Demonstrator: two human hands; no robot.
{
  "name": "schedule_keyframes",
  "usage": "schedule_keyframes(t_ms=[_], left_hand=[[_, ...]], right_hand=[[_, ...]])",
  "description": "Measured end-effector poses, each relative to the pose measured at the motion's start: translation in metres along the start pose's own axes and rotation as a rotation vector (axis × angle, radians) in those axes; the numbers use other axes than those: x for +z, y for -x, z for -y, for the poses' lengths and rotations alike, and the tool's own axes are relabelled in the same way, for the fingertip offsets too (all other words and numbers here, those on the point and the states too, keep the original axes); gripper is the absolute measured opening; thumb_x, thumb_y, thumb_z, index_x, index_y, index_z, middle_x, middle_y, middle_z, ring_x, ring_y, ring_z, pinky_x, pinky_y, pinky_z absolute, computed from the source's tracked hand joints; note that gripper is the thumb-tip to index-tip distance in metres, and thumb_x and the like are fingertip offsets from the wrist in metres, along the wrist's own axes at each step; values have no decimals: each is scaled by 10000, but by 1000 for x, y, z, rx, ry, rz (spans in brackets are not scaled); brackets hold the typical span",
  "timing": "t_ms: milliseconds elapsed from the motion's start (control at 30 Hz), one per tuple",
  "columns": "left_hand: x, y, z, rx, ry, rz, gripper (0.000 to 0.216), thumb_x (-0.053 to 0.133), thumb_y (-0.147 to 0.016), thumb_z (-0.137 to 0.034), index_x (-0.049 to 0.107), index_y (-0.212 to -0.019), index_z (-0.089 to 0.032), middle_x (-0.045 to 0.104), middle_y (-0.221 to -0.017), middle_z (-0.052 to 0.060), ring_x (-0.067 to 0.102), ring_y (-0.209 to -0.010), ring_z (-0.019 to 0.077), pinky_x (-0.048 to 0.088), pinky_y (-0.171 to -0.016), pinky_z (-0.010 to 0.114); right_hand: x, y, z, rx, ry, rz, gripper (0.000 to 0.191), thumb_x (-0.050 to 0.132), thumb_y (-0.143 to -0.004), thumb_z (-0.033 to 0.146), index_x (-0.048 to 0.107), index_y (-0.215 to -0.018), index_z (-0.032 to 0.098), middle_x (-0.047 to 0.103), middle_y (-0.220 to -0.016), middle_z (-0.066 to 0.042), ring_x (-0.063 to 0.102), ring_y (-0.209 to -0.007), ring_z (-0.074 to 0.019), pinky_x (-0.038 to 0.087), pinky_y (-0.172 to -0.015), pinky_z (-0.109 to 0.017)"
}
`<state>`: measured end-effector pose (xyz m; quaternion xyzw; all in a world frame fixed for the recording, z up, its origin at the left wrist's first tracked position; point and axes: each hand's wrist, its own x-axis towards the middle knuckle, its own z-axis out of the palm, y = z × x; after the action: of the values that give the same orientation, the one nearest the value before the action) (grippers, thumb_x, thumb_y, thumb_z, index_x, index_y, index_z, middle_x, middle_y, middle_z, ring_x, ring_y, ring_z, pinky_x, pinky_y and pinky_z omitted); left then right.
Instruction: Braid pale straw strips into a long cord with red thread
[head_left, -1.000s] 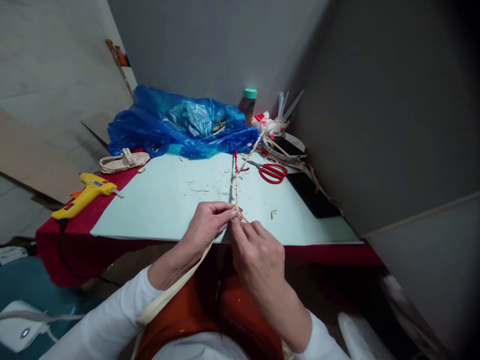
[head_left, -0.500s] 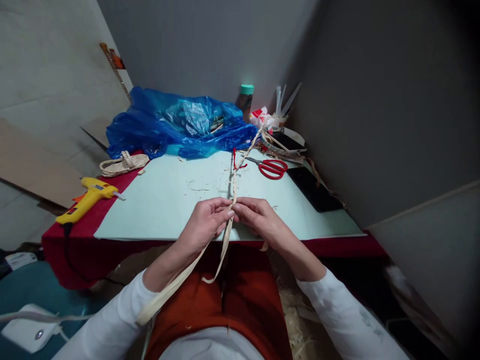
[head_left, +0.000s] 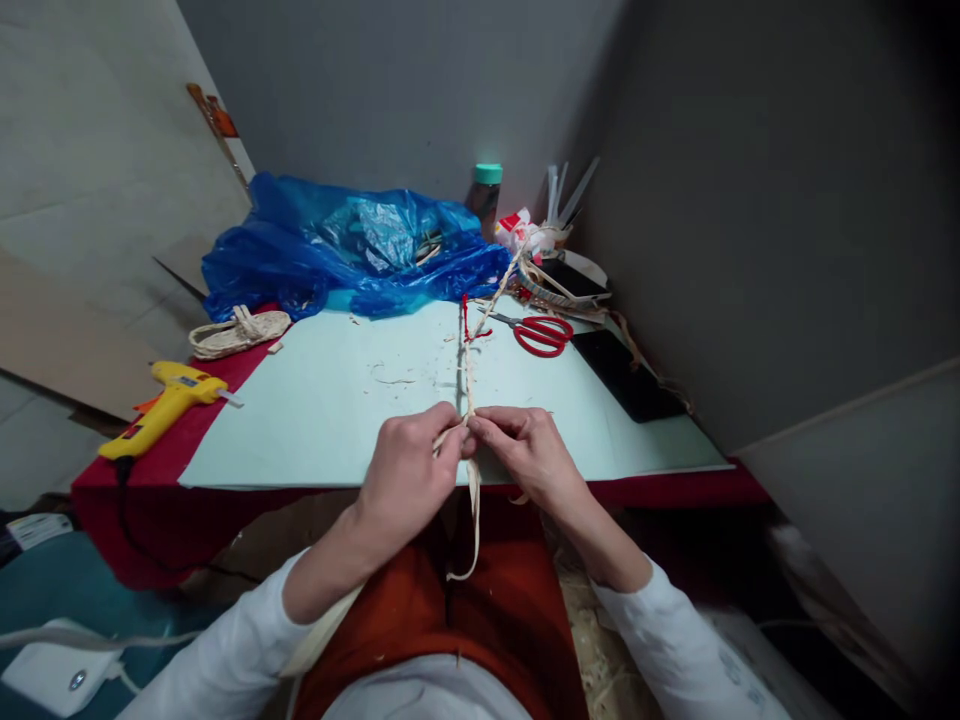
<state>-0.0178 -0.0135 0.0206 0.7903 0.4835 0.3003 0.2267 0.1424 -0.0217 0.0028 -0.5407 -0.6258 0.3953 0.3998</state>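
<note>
My left hand (head_left: 411,470) and my right hand (head_left: 526,455) meet at the near edge of the table, both pinched shut on a pale straw braid (head_left: 469,375). The braid runs taut away from me across the pale green sheet (head_left: 330,400) to a red tie (head_left: 466,318). Loose flat straw strips (head_left: 474,525) hang from my fingers over my orange lap. One wider strip passes under my left forearm.
Red scissors (head_left: 545,333) and a black phone (head_left: 626,372) lie at the right. A blue plastic bag (head_left: 352,245) and a teal-capped bottle (head_left: 486,192) stand at the back. A woven straw sandal (head_left: 236,332) and a yellow glue gun (head_left: 161,405) lie at the left on the red cloth.
My right hand has swung from below the braid up to the right side of it. Both hands shifted slightly toward me, and a loose strip now hangs straight down between them.
</note>
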Motion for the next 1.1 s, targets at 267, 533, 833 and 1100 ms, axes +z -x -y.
schedule_keyframes(t_ms=[267, 533, 833, 1100], left_hand=[[36, 20, -17, 344, -344, -142, 253, 395, -879, -86, 647, -887, -113, 657, -764, 98, 608, -648, 185, 423, -583, 284], [-20, -13, 9, -180, 507, 5, 221, 556, -859, -339, 679, -838, -156, 668, -737, 26, 556, -583, 126, 427, -577, 252], [13, -28, 14, -193, 991, 388, 207, 591, -840, -321, 621, -874, -119, 604, -606, 20, 576, -618, 150, 447, -632, 272], [2, -35, 16, -212, 1001, 517, 304, 640, -803, -290, 609, -1049, -115, 675, -652, 49, 611, -613, 153, 453, -646, 268]], right_hand=[[-9, -3, -1, 124, -459, 146, 294, 628, -812, 419, 705, -869, 142, 522, -596, 19, 465, -546, -101, 366, -542, -229], [-12, 1, 1, 164, -533, 170, 259, 614, -826, 398, 667, -852, 146, 524, -645, 27, 287, -460, -42, 178, -440, -205], [-7, 4, 3, -57, -389, 245, 273, 508, -917, 383, 584, -792, 152, 522, -738, 2, 445, -640, -97, 361, -603, -213], [-14, 7, 6, -44, -211, 262, 312, 441, -957, 399, 449, -1169, 171, 575, -735, 14, 493, -647, -116, 397, -657, -240]])
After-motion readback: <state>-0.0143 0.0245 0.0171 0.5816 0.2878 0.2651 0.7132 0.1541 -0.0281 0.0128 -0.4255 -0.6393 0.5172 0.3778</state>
